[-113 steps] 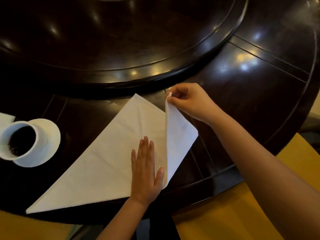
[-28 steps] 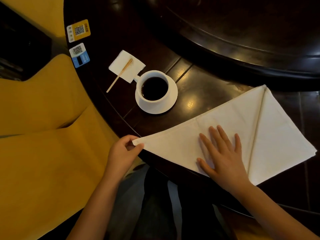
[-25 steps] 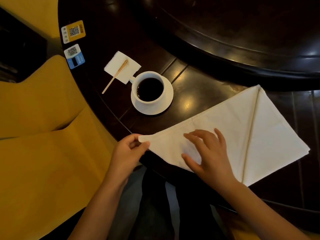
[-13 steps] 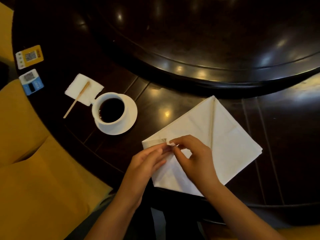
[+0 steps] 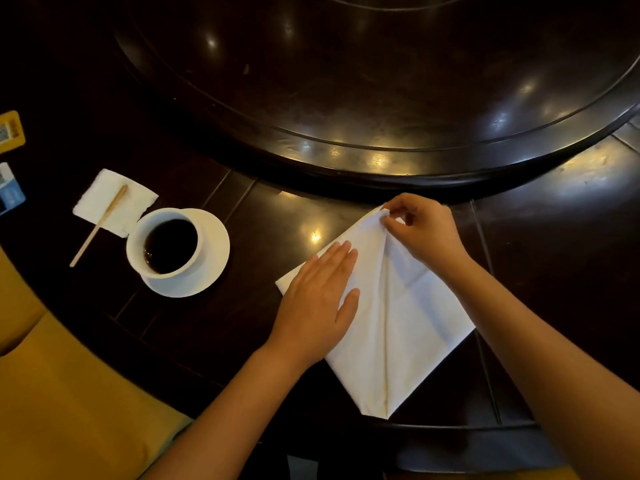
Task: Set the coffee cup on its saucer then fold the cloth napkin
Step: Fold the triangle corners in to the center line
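The white napkin (image 5: 405, 327) lies on the dark table (image 5: 263, 320) at the near right, folded into a kite shape with a crease running from its far tip down to its near point. The left hand (image 5: 318, 303) lies flat on the napkin's left flap, fingers straight and together, pressing it down. The right hand (image 5: 420, 226) pinches the far tip of the napkin between thumb and fingertips. To the left, the cup (image 5: 166, 245), full of dark coffee, stands on its saucer (image 5: 213, 261). Just beyond the cup on the far left lie a small paper napkin (image 5: 104, 199) and a wooden stirrer (image 5: 100, 225) across it. A raised round turntable (image 5: 381, 98) fills the far side.
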Demonstrator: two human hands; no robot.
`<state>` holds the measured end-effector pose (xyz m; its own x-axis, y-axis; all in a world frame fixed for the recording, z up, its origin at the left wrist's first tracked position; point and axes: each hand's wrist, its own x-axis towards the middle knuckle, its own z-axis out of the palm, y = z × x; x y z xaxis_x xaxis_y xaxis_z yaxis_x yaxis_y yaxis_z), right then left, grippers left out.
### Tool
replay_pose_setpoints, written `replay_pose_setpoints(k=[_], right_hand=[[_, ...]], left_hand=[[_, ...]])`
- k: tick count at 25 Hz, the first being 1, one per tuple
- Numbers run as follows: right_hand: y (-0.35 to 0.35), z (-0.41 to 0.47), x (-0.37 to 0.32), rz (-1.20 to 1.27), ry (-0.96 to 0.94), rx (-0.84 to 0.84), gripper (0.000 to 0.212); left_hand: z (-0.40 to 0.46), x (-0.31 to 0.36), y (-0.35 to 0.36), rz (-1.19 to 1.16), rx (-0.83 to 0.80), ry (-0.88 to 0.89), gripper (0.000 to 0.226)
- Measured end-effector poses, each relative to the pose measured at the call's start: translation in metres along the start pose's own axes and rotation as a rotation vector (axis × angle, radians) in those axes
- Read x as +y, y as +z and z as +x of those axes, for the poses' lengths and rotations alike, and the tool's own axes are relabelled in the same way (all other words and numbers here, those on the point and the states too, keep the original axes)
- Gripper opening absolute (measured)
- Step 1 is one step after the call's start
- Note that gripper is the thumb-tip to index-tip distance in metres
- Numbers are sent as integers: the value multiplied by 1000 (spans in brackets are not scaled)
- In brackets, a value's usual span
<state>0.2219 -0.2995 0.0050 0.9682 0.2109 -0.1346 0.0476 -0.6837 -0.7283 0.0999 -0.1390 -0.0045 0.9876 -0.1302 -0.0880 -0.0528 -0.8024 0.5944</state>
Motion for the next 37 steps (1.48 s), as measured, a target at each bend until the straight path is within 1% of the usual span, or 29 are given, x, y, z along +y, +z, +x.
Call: replay_pose_setpoints(k=[1,3,5,6,8,9,10,11,12,13,14,15,19,22,25,28,32,33,34,36,37], right_hand=[[3,5,4,-47,-17,1,18],[8,12,10,-167,-63,17,19],[11,14,15,-243,-109,61,19],[12,13,17,-269,-154,113,20],[13,6,20,-353,-332,231,27],[14,2,23,-417,-449,232,32],[15,-2,28,-500,-550,147,39],[16,-6,33,-593,-604,9,45],[16,-9,39,-668,-605,-129,51],[17,-10,45,-711,-573,-224,55],[17,-10,51,-735,-538,-269,57],[17,-9,56,-750,-516,-281,57],[18,-9,57,-768,-504,-286,56],[19,-8,56,-764,-494,-283,57],[18,-9,55,-772,-478,-285,57],[18,-10,54,-779,-474,-286,57],[18,-10,54,-773,-471,-285,58],[19,-10,54,-774,-472,-284,58],[19,-10,55,-778,-472,-279,58],[20,-10,55,-786,-473,-265,59],[20,-10,54,-788,-473,-263,59]], left_hand=[[5,-8,9,121,-14,59,63],[11,-18,22,291,-53,123,64],[11,-26,34,384,-65,149,65],[11,-28,38,410,-63,144,65],[10,-31,44,440,-53,123,66],[10,-31,45,451,-48,120,66],[10,-31,46,459,-47,121,66],[11,-30,46,463,-48,124,67],[11,-30,46,462,-49,129,67],[11,-31,45,462,-51,145,67],[12,-32,44,463,-57,180,68],[13,-34,43,469,-74,242,68],[19,-37,41,492,-234,615,66],[3,-33,43,471,-358,778,65],[-29,-29,47,468,-408,874,65],[-61,-25,51,481,-421,905,67],[-97,-18,53,494,-484,977,73],[-95,-15,52,472,-443,930,72],[-85,-11,50,438,-339,819,70],[-46,-3,49,420,-76,470,66],[-22,1,48,436,8,281,66]])
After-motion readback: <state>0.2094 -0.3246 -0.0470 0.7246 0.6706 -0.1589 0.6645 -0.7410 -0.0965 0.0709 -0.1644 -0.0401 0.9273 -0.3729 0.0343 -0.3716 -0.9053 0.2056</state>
